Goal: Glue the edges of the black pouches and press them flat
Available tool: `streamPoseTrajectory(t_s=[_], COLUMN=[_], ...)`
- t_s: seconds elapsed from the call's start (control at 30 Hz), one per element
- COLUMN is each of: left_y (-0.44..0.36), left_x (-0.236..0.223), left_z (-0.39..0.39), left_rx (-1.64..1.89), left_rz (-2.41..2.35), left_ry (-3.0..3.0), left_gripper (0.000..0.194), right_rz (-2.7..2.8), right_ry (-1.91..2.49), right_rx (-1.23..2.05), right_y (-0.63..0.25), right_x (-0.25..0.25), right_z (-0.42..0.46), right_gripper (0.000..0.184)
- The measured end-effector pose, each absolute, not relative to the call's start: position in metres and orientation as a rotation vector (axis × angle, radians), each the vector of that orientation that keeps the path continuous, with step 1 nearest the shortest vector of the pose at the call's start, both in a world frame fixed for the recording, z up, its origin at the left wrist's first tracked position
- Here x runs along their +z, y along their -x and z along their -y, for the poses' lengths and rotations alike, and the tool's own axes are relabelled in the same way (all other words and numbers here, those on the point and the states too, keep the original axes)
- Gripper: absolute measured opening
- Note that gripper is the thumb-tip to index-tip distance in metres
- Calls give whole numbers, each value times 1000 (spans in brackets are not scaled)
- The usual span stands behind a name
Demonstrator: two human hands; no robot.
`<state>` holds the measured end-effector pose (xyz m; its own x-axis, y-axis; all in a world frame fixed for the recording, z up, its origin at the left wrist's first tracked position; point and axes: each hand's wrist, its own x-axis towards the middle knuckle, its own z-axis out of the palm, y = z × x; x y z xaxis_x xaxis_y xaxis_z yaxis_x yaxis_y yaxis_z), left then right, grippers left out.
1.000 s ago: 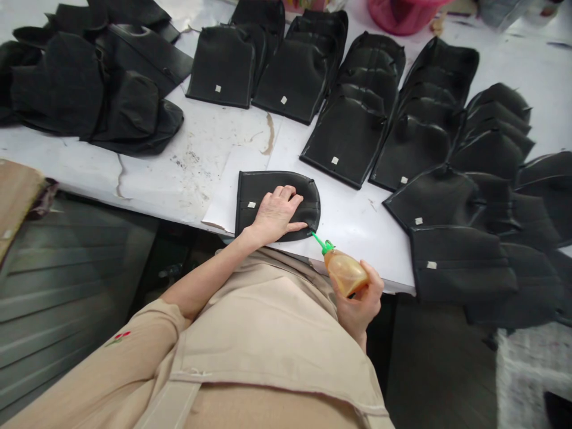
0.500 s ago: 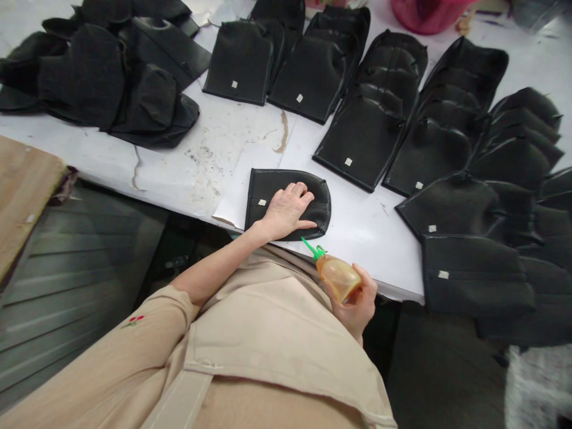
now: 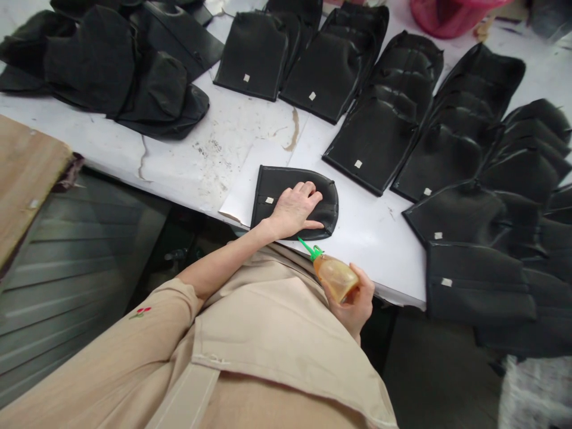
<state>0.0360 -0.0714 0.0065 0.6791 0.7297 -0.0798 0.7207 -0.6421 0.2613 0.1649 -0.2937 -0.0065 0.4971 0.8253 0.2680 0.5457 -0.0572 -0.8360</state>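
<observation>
A flat black leather-like piece (image 3: 272,179), curved at its right end and marked with a small pale sticker, lies at the table's front edge. My left hand (image 3: 295,208) rests on it, fingers spread and thumb apart, pressing from above. Below the table edge, my right hand (image 3: 360,301) is wrapped round a glue bottle (image 3: 336,277) that contains amber liquid. The bottle's green nozzle points up and left, its tip close to the piece's lower edge; whether it touches cannot be made out.
Rows of similar black pieces (image 3: 375,143) overlap across the back and right of the white table (image 3: 214,161). A heap of black pieces (image 3: 93,65) lies at the left. A pink basin (image 3: 451,18) stands at the back, and a wooden board (image 3: 29,173) juts in at left.
The bottle's nozzle tip has shifted slightly left along the piece's lower edge. My left hand stays on the piece. The whole view has shifted a little.
</observation>
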Motion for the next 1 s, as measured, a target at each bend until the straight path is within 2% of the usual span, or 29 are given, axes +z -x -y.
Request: streamPoseTrajectory(t_s=[0.47, 0.7, 0.83, 1.0], left_y=[-30, 3, 42, 86], left_x=[5, 8, 6, 7], left_z=[65, 59, 66, 81], left_rx=[147, 473, 563, 242], left_rz=[-1083, -938, -1258, -1749], left_ry=[-2518, -2155, -2114, -2080], left_gripper=[51, 27, 19, 19], right_rz=[1171, 1257, 1261, 1313], right_ry=[1712, 1611, 1610, 1543], right_rx=[423, 427, 439, 528], right_y=[-161, -161, -160, -159], right_x=[-10, -9, -6, -4], right_z=[285, 276, 273, 265], right_gripper=[61, 63, 64, 66])
